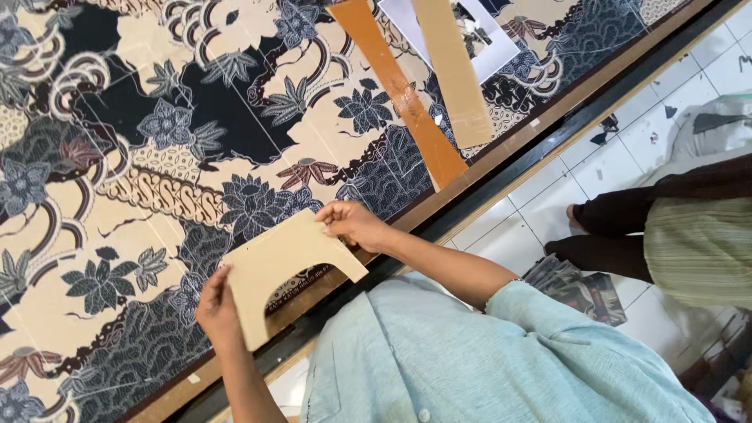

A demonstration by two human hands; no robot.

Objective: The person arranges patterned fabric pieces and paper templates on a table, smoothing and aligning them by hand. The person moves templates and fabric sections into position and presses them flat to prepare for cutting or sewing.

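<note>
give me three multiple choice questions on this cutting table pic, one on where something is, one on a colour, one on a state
1. Where does the beige pattern piece lie?
A. on the floor tiles
B. on the patterned fabric, near the table edge
C. on top of the white frame

2. What colour is the long strip left of the tan strip?
A. orange-brown
B. green
C. blue

3. How is the pattern piece handled?
A. nobody touches it
B. one hand lifts it high off the table
C. both hands hold it at its edges

Answers:
1. B: it rests on the floral fabric beside the table edge.
2. A: it looks orange-brown against the dark print.
3. C: the left hand is at its lower left edge and the right hand at its upper right corner.
</note>
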